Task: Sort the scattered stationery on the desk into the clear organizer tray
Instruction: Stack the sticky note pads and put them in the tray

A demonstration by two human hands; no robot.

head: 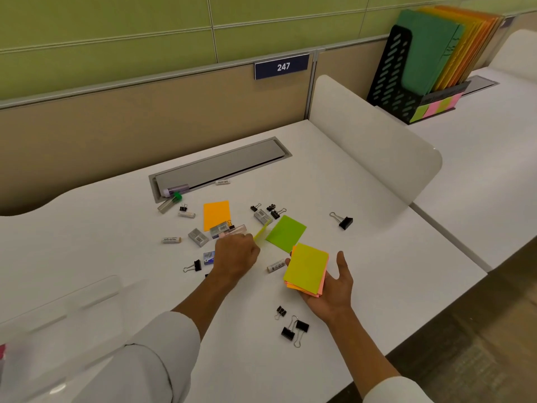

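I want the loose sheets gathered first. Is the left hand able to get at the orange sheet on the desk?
Probably yes: the left hand, already pinching a yellow sheet, is near the orange sheet; only small boxes overlap its near edge.

One head camera (wide-angle) looks forward and down, close over the bench (319, 175), toward the partition (145, 117).

white desk (377, 228) | binder clips (343, 221), erasers (171, 240), staple boxes (198, 237), orange note (216, 214), green note (286, 233)

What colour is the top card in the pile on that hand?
Yellow-green, on the card pile resting in the right hand. Head view shows it.
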